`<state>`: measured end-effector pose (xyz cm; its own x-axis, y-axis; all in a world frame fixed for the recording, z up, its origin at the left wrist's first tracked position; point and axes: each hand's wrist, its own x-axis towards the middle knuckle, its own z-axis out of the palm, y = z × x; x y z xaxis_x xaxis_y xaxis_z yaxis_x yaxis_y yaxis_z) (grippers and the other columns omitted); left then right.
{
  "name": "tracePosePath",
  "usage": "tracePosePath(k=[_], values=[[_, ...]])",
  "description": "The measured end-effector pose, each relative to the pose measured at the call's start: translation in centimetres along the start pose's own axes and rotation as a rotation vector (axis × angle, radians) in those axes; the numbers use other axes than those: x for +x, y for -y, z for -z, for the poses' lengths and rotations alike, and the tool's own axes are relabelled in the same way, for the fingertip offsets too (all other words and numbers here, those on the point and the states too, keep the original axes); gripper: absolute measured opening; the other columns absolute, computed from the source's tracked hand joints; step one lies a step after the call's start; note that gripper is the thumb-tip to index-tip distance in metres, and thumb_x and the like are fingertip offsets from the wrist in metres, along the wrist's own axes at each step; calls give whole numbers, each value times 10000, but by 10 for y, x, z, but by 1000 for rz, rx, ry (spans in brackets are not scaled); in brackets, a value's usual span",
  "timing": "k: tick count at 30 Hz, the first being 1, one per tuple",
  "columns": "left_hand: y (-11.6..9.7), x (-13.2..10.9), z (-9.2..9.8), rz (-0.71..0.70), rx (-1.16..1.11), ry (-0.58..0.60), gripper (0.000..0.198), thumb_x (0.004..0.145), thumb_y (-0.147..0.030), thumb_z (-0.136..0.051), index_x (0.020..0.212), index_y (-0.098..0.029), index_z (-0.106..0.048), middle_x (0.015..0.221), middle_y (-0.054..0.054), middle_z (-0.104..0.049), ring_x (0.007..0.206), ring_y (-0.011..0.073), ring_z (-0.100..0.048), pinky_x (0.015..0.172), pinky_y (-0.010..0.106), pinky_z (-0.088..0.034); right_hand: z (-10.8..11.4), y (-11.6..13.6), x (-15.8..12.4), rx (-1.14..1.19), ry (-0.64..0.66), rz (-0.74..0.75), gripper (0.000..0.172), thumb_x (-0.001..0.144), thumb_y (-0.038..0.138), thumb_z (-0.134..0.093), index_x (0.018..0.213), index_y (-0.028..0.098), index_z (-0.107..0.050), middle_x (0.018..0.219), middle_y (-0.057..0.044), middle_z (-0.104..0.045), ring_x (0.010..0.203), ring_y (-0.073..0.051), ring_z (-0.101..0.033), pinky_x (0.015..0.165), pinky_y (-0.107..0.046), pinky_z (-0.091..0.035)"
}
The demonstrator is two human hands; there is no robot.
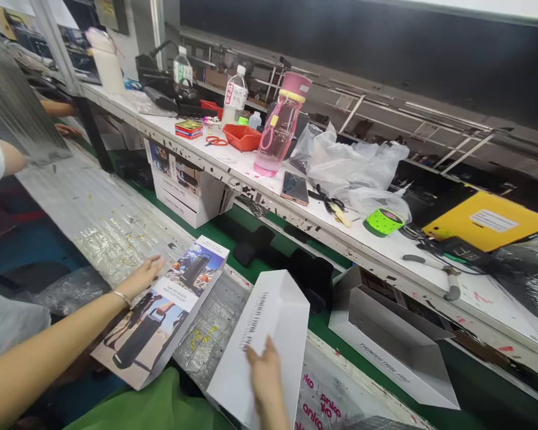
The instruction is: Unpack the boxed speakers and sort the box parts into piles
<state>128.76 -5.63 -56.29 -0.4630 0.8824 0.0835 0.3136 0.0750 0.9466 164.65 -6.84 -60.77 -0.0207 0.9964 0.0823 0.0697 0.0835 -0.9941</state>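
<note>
My left hand (144,276) is beside the far-left edge of a printed box (179,298), fingers stretched out and nothing visible in them. Photos of a black cylindrical device with a handle cover that box, which lies slanted in front of me. A plain white box (269,310) with black lettering is to its right. On its upper face rests my right hand (266,373), slightly blurred, with fingers apart and not wrapped round it. Between the two boxes shows a taped, silvery work surface (206,325) with yellow bits on it.
An open white carton (394,352) stands on the green belt (466,394), right. Stacked cartons (179,191) sit under the shelf (332,233). On the shelf are a pink bottle (278,131), red tray (242,138), phone (295,188), green tape (383,221) and hammer (452,283). Another person's arm (2,158) is at left.
</note>
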Motion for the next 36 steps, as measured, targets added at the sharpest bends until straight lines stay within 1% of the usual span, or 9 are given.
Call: tracePosePath(k=[5,8,12,16,19,22,30,34,36], values=[[-24,-24,-35,-332,492,-62,1074,633,-754,-584,1502,-253,-202,1539,207,-224,1364,445,-292,1023,597,-337,121,24,-40,429,-129,-135,869,690,421,-731,1429,253,-307,1351,-109,-563,1126,-315,-604,964,-480,-496],[-31,-41,-60,-323,755,-31,996,598,-659,-659,1469,-353,-284,1567,184,-133,1367,506,-199,936,699,-316,147,14,-58,504,-248,-155,908,658,432,-750,1432,233,-318,1300,-115,-604,1104,-314,-616,945,-473,-510],[-39,-37,-56,-315,792,-52,935,608,-456,-646,1464,-367,-279,1562,168,-136,1278,518,-318,883,658,-375,128,21,-65,441,-74,-93,948,625,326,-806,1422,223,-302,1113,-127,-699,966,-329,-671,941,-534,-491],[-47,-19,-32,-347,750,-59,936,636,-459,-611,1476,-397,-203,1563,135,-141,1207,522,-393,864,644,-407,82,41,-59,132,187,21,612,735,314,-720,1293,187,-502,1241,-143,-633,1112,-321,-609,1028,-530,-428],[-47,-11,-28,-331,780,-35,890,697,-575,-570,1482,-361,-210,1554,151,-169,1274,546,-304,912,675,-358,35,38,-48,-35,31,156,562,791,316,-628,1311,153,-493,1289,-151,-601,1213,-299,-544,1089,-516,-371],[-47,-11,-35,-323,794,-49,814,789,-689,-425,1475,-295,-238,1549,197,-145,1327,559,-206,951,699,-290,0,23,-38,-58,14,173,821,828,398,-571,1483,105,-172,1461,-215,-396,1351,-280,-396,1121,-510,-316],[-70,-29,-49,-288,868,-99,759,840,-705,-346,1445,-248,-304,1528,237,-165,1372,495,-170,990,687,-229,75,-29,-26,-808,-108,378,806,511,-86,-565,1214,306,-610,1553,-15,-250,1449,-338,45,1140,-645,-14],[-83,-39,-69,-341,906,-196,742,834,-673,-415,1426,-231,-342,1546,227,-115,1385,479,-150,1014,654,-235,58,-56,-24,-908,-178,391,246,623,160,-780,858,167,-707,1102,-153,-696,1229,-383,-503,1112,-590,-248],[-91,-43,-92,-433,920,-212,731,832,-646,-450,1429,-240,-330,1556,215,-102,1385,472,-162,1017,645,-247,39,-63,-28,-904,-170,374,224,686,269,-767,855,140,-698,897,-150,-724,1006,-339,-624,1059,-545,-361]])
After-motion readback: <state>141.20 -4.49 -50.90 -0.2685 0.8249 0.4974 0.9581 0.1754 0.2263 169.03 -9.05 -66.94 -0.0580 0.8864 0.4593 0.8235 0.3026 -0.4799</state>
